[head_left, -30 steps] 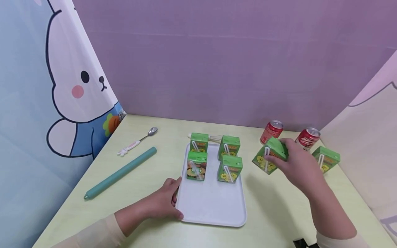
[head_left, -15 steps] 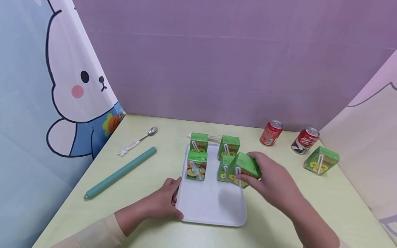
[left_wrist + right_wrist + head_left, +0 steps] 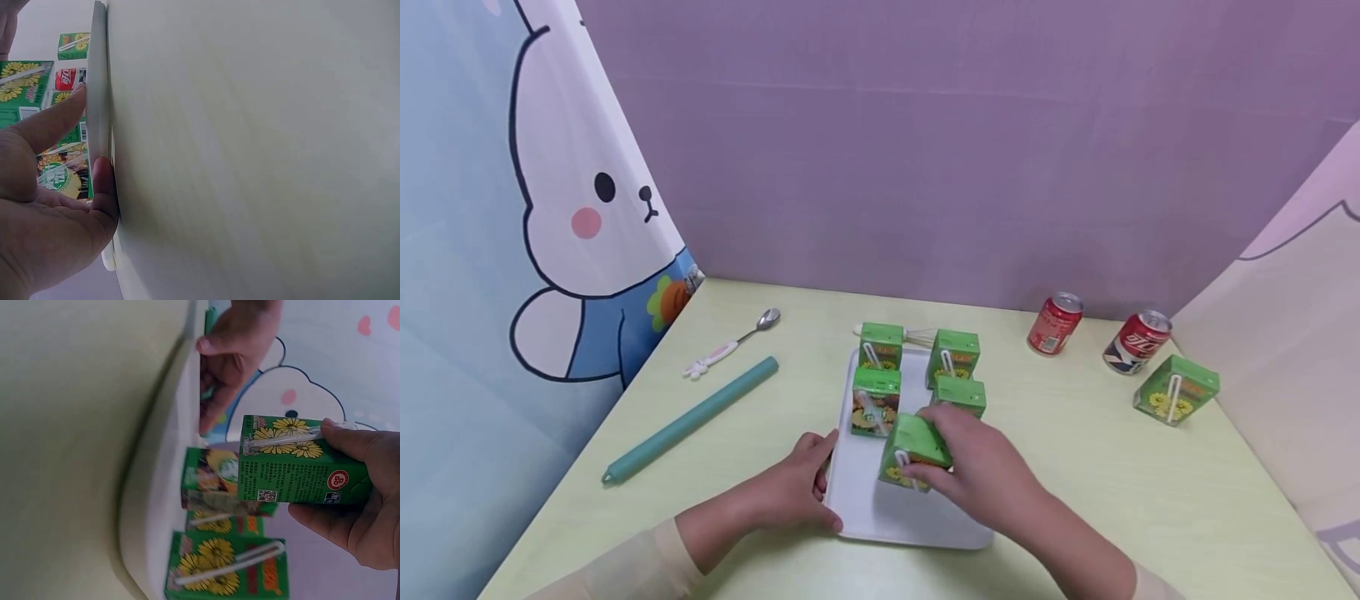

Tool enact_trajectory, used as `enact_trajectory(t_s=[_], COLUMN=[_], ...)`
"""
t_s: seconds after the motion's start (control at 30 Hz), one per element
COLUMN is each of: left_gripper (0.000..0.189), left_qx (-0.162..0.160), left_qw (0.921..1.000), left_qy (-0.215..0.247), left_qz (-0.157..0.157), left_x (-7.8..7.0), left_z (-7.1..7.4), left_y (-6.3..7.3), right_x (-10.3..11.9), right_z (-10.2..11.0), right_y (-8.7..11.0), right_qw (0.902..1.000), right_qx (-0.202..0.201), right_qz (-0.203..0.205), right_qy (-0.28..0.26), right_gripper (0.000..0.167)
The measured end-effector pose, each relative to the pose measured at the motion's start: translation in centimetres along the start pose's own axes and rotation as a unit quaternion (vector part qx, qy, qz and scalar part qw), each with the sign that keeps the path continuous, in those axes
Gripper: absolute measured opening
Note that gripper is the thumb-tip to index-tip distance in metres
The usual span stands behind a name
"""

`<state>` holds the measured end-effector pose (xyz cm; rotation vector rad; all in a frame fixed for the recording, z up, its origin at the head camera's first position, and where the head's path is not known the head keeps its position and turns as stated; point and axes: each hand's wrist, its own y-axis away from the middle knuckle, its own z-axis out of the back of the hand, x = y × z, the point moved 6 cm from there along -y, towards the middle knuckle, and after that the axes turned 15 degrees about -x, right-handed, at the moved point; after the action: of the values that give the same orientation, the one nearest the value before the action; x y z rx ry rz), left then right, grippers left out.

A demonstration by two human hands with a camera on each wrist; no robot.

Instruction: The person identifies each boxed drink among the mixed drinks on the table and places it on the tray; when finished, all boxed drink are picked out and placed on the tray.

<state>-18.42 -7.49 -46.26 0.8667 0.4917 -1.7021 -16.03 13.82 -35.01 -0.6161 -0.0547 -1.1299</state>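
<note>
My right hand grips a green drink carton by its top, between thumb and fingers. The carton hangs tilted over the front half of a white tray; in the right wrist view the carton is apart from the tray surface. My left hand holds the tray's left edge; in the left wrist view the fingers lie along its rim. Several similar cartons stand upright on the tray's back half, among them a brown-fronted carton and a back-right carton. The front-right carton is partly hidden.
Another green carton stands at the right, near two red cans, a left can and a right can. A whisk lies behind the tray. A spoon and a teal rod lie at the left.
My right hand has carried the green carton leftward from beside the cans, over the tray's right edge, to above its front half. My left hand has stayed at the tray's edge.
</note>
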Motion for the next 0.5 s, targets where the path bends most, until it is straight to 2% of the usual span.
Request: enact_trajectory(t_s=[0.1, 0.3, 0.5], left_gripper=[0.122, 0.122, 0.122], left_qx=[-0.001, 0.003, 0.007], left_qw=[1.0000, 0.9999, 0.9997], left_qy=[0.002, 0.011, 0.013], left_qz=[-0.004, -0.011, -0.017], left_x=[0.0, 0.0, -0.1], left_z=[0.1, 0.2, 0.2], left_y=[0.0, 0.2, 0.2], right_x=[0.8, 1.8, 1.9], right_z=[-1.4, -4.3, -5.9], right_y=[0.0, 0.0, -0.2], right_qw=[0.9995, 0.9967, 0.9959], right_qx=[0.015, 0.069, 0.075], right_qz=[0.025, 0.037, 0.050], right_qy=[-0.010, -0.020, -0.006], right_gripper=[0.055, 0.058, 0.059])
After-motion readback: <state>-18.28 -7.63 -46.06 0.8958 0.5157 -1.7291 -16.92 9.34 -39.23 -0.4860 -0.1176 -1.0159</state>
